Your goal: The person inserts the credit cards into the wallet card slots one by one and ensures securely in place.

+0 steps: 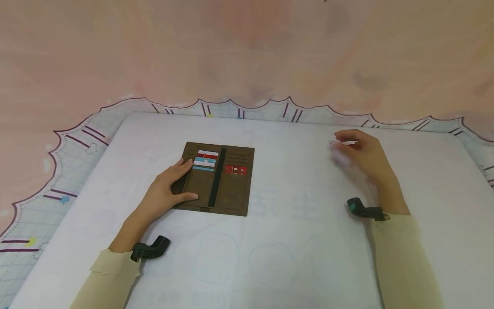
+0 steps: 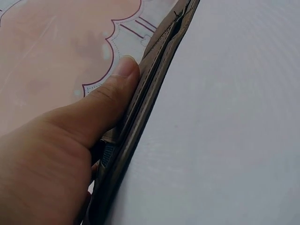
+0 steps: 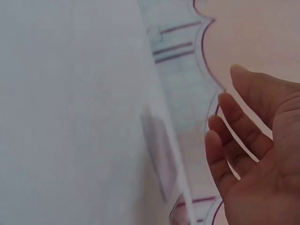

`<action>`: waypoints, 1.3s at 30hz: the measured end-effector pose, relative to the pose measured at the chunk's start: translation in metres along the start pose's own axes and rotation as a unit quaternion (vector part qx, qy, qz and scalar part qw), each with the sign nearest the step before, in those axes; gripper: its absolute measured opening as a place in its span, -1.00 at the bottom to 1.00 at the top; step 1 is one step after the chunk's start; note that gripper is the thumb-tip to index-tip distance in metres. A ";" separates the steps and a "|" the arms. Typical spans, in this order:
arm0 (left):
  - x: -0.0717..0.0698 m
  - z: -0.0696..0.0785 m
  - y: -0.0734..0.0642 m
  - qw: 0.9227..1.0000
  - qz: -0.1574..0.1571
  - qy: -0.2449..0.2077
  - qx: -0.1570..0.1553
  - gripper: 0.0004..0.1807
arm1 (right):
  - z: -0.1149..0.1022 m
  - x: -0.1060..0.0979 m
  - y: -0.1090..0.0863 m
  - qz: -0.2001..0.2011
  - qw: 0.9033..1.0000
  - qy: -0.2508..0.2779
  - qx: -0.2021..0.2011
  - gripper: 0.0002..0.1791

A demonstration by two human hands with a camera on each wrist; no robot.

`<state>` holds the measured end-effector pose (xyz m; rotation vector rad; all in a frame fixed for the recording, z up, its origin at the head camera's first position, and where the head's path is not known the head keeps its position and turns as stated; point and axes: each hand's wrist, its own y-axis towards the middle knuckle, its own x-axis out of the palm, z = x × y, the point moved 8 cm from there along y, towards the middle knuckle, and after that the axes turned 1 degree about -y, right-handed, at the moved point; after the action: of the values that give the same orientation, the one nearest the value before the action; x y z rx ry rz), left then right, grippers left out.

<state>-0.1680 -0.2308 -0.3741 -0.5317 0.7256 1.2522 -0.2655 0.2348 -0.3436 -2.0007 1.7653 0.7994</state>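
A brown long wallet [image 1: 235, 195] lies unfolded on the white surface, cards tucked into slots of both panels. Blue and white cards [image 1: 204, 161] show in its left panel, red cards [image 1: 236, 170] in the right. My left hand [image 1: 164, 186] rests on the wallet's left side, thumb and index finger spread and fairly straight. In the left wrist view, the thumb [image 2: 112, 91] lies against the stitched edge. Off to the right, my right hand [image 1: 362, 154] hovers with fingers loosely bent and apart. Near its fingertips is a blurred pale, pinkish card-like piece [image 3: 161, 157], apart from the fingers in the right wrist view.
The white tabletop [image 1: 278, 240] carries faint printing. A patterned cloth with a scalloped border [image 1: 266, 112] runs along its back and left. Another small piece [image 3: 179, 213] shows at the bottom of the right wrist view. Each wrist wears a black camera [image 1: 152, 248].
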 end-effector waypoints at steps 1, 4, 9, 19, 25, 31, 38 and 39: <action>0.000 0.000 0.000 1.000 0.000 -0.001 0.001 -0.01 | 0.006 -0.003 -0.001 0.004 1.000 -0.005 0.007 -0.57; 0.002 0.001 -0.001 1.000 -0.001 -0.001 0.001 -0.01 | 0.023 -0.010 -0.005 0.011 0.999 -0.035 0.040 -0.53; 0.001 0.001 -0.003 1.000 0.000 0.007 0.004 -0.01 | 0.048 -0.018 -0.012 0.032 0.993 -0.022 0.115 -0.42; -0.002 0.000 -0.004 1.000 0.005 0.004 0.001 -0.01 | 0.048 -0.016 -0.012 0.010 0.994 -0.026 0.109 -0.40; -0.004 -0.003 -0.004 1.000 0.009 0.007 0.001 -0.01 | 0.048 -0.006 -0.007 -0.039 0.994 -0.052 0.092 -0.29; 0.000 -0.003 -0.001 1.000 0.002 0.003 0.003 -0.01 | 0.048 -0.003 -0.007 -0.059 0.994 -0.060 0.075 -0.24; 0.001 -0.004 0.000 1.000 -0.001 0.008 -0.004 -0.01 | 0.053 -0.001 -0.007 -0.085 0.987 -0.075 0.118 -0.09; 0.001 -0.003 0.000 1.000 -0.002 0.007 -0.003 -0.01 | 0.053 0.000 -0.007 -0.088 0.986 -0.078 0.121 -0.08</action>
<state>-0.1685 -0.2324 -0.3773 -0.5468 0.7321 1.2482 -0.2685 0.2680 -0.3850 -1.8498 1.4963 0.6329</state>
